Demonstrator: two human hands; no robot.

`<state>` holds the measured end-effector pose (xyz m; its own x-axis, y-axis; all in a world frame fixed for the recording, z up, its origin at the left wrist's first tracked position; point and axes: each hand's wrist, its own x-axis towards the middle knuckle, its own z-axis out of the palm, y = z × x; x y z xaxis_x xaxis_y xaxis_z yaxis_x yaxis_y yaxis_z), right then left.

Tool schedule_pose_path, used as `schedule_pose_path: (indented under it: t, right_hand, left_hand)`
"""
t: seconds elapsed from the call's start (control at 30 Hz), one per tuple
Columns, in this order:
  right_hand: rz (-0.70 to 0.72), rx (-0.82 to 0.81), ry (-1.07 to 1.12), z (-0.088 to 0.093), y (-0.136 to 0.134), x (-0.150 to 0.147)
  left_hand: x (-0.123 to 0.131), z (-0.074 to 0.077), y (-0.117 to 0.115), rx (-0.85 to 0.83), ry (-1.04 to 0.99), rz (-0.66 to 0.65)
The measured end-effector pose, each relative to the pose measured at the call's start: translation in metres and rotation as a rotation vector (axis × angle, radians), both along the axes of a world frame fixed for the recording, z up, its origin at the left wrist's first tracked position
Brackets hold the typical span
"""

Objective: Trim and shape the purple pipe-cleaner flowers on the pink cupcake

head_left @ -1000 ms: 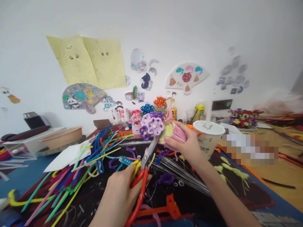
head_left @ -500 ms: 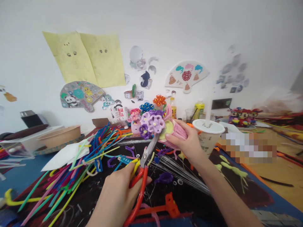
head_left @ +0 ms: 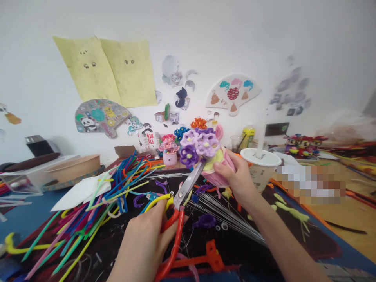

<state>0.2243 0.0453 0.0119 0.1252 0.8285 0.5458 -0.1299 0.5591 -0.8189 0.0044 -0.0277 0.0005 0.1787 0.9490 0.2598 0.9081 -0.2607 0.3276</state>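
My left hand (head_left: pixel 147 235) is closed round the red handles of a pair of scissors (head_left: pixel 188 186), its fingers partly hidden. The blades look nearly closed, with the tips at the underside of the purple flowers. Something yellow, like a bent pipe cleaner or another handle, shows by the same hand. My right hand (head_left: pixel 237 176) grips a pipe-cleaner flower pot (head_left: pixel 217 178), pink outside and pale yellow-green on top, tilted towards the left. Lilac and dark purple flowers (head_left: pixel 201 145) rise from it. A pink loop stands behind them.
A heap of coloured pipe cleaners (head_left: pixel 96 207) covers the left of the table. Beyond my right wrist stands a lidded drink cup (head_left: pixel 260 168) with a straw. Thin wires (head_left: pixel 226 217) and an orange piece (head_left: pixel 213 256) lie below my hands. Small finished flower pots (head_left: pixel 169 152) stand by the wall.
The flower pot in my right hand has shifted slightly right, its flowers tilting a little differently. The scissors remain in my left hand, tips still at the flowers.
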Motion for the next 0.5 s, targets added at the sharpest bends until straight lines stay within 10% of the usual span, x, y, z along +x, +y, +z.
schedule_pose_path:
  t: [0.5]
  right_hand:
    - [0.072, -0.025, 0.002, -0.002, -0.001, 0.0]
  left_hand:
    - [-0.003, -0.006, -0.001, 0.055, 0.115, -0.017]
